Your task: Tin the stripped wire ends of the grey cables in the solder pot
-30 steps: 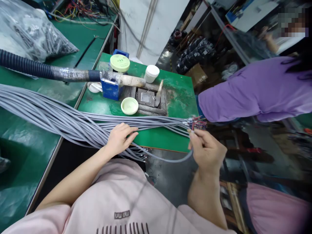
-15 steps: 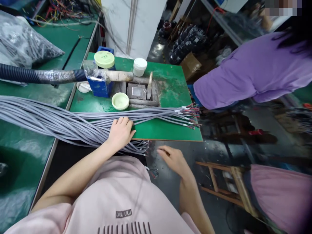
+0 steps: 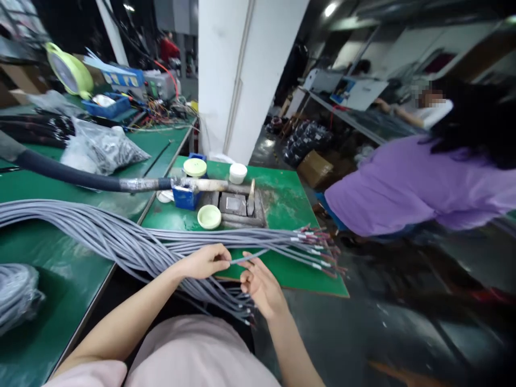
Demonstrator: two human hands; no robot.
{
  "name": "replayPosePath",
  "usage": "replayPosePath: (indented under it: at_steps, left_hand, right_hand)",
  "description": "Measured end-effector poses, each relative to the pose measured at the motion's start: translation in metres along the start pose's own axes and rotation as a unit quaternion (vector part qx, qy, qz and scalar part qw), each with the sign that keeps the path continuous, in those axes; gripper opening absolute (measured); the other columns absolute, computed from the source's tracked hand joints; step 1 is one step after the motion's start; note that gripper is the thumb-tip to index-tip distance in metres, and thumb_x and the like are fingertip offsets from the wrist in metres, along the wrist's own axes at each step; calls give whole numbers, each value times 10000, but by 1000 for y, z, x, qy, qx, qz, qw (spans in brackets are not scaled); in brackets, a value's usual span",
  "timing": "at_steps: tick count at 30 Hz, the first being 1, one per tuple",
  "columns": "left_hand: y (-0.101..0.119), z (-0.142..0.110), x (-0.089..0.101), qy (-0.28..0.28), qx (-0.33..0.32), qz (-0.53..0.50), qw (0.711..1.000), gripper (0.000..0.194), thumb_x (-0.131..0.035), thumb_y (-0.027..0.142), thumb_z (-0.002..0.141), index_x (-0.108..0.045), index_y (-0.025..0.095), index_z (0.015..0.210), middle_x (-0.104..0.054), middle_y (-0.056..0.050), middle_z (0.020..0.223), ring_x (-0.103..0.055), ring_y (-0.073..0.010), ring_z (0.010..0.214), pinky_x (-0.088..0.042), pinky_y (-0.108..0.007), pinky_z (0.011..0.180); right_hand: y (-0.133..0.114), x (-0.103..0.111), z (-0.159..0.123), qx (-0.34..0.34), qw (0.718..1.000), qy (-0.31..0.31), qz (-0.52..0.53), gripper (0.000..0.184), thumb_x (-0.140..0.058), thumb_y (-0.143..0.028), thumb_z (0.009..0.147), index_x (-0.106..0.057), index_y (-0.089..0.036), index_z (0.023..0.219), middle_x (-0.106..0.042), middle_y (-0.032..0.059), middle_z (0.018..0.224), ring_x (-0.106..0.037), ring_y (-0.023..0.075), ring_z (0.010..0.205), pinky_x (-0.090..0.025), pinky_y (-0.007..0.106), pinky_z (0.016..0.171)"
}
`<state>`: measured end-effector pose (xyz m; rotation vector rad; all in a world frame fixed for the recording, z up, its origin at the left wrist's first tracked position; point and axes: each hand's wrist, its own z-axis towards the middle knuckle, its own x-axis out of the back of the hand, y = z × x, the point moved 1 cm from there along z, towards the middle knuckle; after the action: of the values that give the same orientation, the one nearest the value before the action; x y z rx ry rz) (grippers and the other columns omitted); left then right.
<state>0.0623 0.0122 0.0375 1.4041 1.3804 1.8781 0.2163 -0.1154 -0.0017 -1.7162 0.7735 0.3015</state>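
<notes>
A large bundle of grey cables [image 3: 108,236] runs from the left across the green bench, its stripped ends [image 3: 318,244] showing red wires and white tags at the right. My left hand [image 3: 205,262] is closed on one grey cable [image 3: 249,258], thumb and fingers pinching it above the bundle. Close by on the right, my right hand [image 3: 262,285] has its fingers apart, the fingertips beside that same cable; whether they touch it I cannot tell. More cable ends [image 3: 242,312] hang below the bench edge, under my hands.
Behind the cables sit a small metal solder pot [image 3: 234,203], a pale green dish [image 3: 209,216], a white tub [image 3: 238,173] and a blue box [image 3: 186,197] under a hose [image 3: 92,180]. A person in a purple top [image 3: 382,183] is at the right; a wrapped cable coil [image 3: 18,295] lies left.
My view has tilted up. My left hand has gone from resting on the bundle to pinching one cable. My right hand has risen from below the bench edge to beside that cable, fingers opening.
</notes>
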Motion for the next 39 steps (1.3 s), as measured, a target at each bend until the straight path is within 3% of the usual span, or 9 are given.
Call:
replayPosePath:
  at_steps: [4, 8, 11, 17, 20, 22, 27, 32, 39]
  left_hand:
    - [-3, 3, -2, 61, 14, -32, 998, 234, -538, 313, 880, -664, 149, 989, -710, -59, 928, -643, -158, 808, -516, -271, 738]
    - [-2, 5, -7, 117, 50, -26, 992, 288, -523, 304, 890, -668, 161, 1095, -713, -80, 1097, -657, -199, 977, -505, -328, 890]
    - [3, 6, -9, 118, 94, -36, 988, 311, -548, 308, 877, -665, 147, 1117, -716, -80, 1074, -662, -186, 925, -513, -289, 842]
    - [1, 4, -16, 139, 50, 13, 989, 319, -497, 324, 924, -643, 161, 1157, -697, -84, 1072, -652, -176, 941, -503, -276, 861]
    - [-6, 4, -23, 153, 16, 58, 986, 314, -489, 325, 935, -643, 174, 1163, -697, -89, 1076, -638, -183, 984, -491, -289, 883]
    - [-10, 4, -26, 160, 10, 61, 985, 305, -518, 328, 922, -653, 172, 1147, -707, -86, 1024, -639, -179, 933, -498, -287, 842]
    - [-9, 3, -29, 210, 27, -70, 975, 267, -600, 347, 871, -712, 158, 1023, -719, -88, 944, -650, -169, 835, -511, -284, 768]
    - [7, 0, -32, 248, 62, -336, 907, 322, -738, 396, 753, -737, 155, 967, -737, -76, 888, -675, -161, 806, -522, -271, 764]
    - [33, -2, -25, 253, 24, -466, 848, 338, -832, 389, 639, -737, 139, 846, -730, -54, 761, -636, -119, 661, -498, -220, 636]
  right_hand:
    - [-7, 3, 8, 58, 998, 21, 25, 233, -687, -441, 778, -694, -279, 945, -689, 39, 961, -599, 150, 710, -470, 261, 526]
    - [-10, 13, 13, 109, 994, -7, 11, 300, -657, -527, 792, -722, -297, 973, -701, 68, 1031, -621, 175, 756, -501, 304, 568]
    - [-21, 26, 16, 146, 989, -22, 13, 359, -658, -557, 784, -740, -265, 975, -724, 81, 1017, -647, 182, 746, -522, 328, 592]
    - [-85, 49, 14, 245, 969, 4, 10, 274, -640, -519, 825, -713, -301, 975, -735, -6, 795, -562, 98, 492, -497, 285, 511]
    - [-113, 47, 9, 318, 945, -13, -69, 240, -552, -479, 897, -682, -311, 1009, -684, -36, 626, -474, 95, 398, -451, 273, 466]
    - [-118, 40, 9, 286, 938, -56, -185, 265, -511, -429, 928, -684, -247, 1015, -607, -27, 497, -450, 106, 391, -385, 248, 436]
    - [-99, 18, 15, 63, 901, -199, -381, 361, -434, -424, 962, -665, -148, 967, -451, -60, 402, -381, 84, 382, -331, 232, 456]
    - [-91, 3, 5, 41, 884, -211, -416, 409, -401, -481, 958, -639, -150, 938, -432, -75, 391, -358, 75, 376, -319, 223, 469]
    - [-84, -20, -24, 27, 872, -196, -448, 452, -381, -515, 940, -636, -142, 931, -429, -75, 392, -358, 84, 377, -334, 229, 481]
